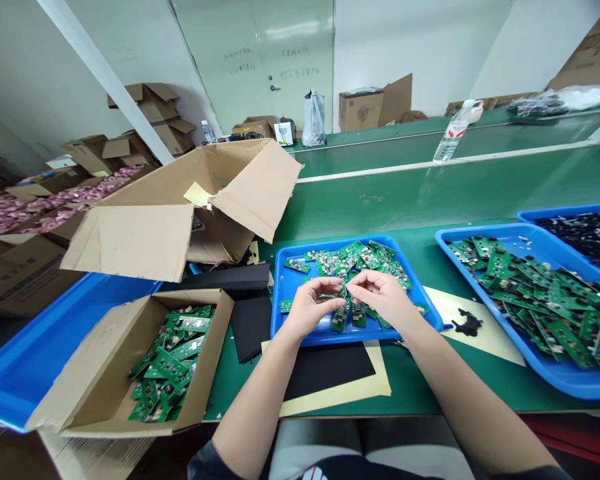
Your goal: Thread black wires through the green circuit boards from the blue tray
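Both hands meet over the blue tray (pixel 285 267) in front of me, which holds many green circuit boards (pixel 333 262). My left hand (pixel 314 303) has its fingers curled around a small circuit board (pixel 345 291), seen nearly edge-on. From the other side, my right hand (pixel 384 297) closes thumb and fingers in a pinch at that board's upper edge. Whatever small piece may be between the right fingertips is hidden. More boards lie directly beneath the hands.
Left stands an open carton (pixel 215 360) of circuit boards beside black sheets (pixel 250 323). A larger carton (pixel 180 180) rises behind. Black sheet on yellow paper (pixel 340 395) lies nearest me. Right are black scraps (pixel 467 323), a tray (pixel 525 373) of boards and a tray of black parts (pixel 580 233).
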Tool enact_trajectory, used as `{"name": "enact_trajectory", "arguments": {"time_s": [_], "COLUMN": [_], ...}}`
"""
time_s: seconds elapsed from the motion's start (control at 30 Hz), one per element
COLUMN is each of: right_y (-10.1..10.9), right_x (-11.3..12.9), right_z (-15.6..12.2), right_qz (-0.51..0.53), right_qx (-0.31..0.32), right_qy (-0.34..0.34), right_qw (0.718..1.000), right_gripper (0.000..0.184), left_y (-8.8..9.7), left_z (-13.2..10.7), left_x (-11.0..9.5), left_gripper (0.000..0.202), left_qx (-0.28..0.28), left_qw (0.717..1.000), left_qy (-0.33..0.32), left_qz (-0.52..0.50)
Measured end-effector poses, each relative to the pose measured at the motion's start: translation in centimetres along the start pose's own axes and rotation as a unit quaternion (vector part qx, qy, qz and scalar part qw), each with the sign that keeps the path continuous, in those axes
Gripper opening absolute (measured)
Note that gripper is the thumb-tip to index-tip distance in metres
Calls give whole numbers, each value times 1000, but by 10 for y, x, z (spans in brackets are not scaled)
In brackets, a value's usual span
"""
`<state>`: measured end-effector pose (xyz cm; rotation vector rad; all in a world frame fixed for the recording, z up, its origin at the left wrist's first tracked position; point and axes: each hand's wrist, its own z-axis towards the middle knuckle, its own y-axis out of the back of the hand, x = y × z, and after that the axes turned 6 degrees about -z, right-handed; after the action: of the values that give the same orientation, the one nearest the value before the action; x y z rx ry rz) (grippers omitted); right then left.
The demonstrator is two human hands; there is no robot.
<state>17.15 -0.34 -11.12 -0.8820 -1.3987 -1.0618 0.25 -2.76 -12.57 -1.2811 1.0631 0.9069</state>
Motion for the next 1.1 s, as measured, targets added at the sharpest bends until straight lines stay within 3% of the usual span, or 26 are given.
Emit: {"name": "enact_trajectory", "arguments": {"time_s": [0.17, 0.3, 0.43, 0.5, 0.67, 0.87, 1.1], "right_y": [-1, 3, 8, 9, 8, 2, 1], "right_x": [-1, -2, 0, 1, 1, 3, 4], "right_z": [-2, -3, -4, -4, 1, 2, 2], "right_qz": [-36, -41, -21, 7, 39, 37, 44], "right_qx": [3, 52, 115, 111, 55, 64, 86], "right_qy": [28, 29, 27, 18, -16, -50, -63], "right_qw": [999, 997, 993, 994, 998, 996, 993], "right_gripper": [13, 13, 35, 41, 25, 31, 30], "left_y": [0, 0, 4, 6, 6, 1, 0], "left_z": [0, 0, 2, 3, 2, -1, -1], "left_x": [1, 3, 7, 8, 8, 5, 4], "left_gripper": [38, 38, 38, 42, 39, 30, 27], "left_qx": [-14, -19, -39, -53, -60, -39, -30], "left_qw": [999, 998, 992, 987, 965, 929, 911], "left_qy": [-18, -39, -83, -113, -194, -268, -291], "left_qz": [27, 53, 86, 104, 168, 254, 291]}}
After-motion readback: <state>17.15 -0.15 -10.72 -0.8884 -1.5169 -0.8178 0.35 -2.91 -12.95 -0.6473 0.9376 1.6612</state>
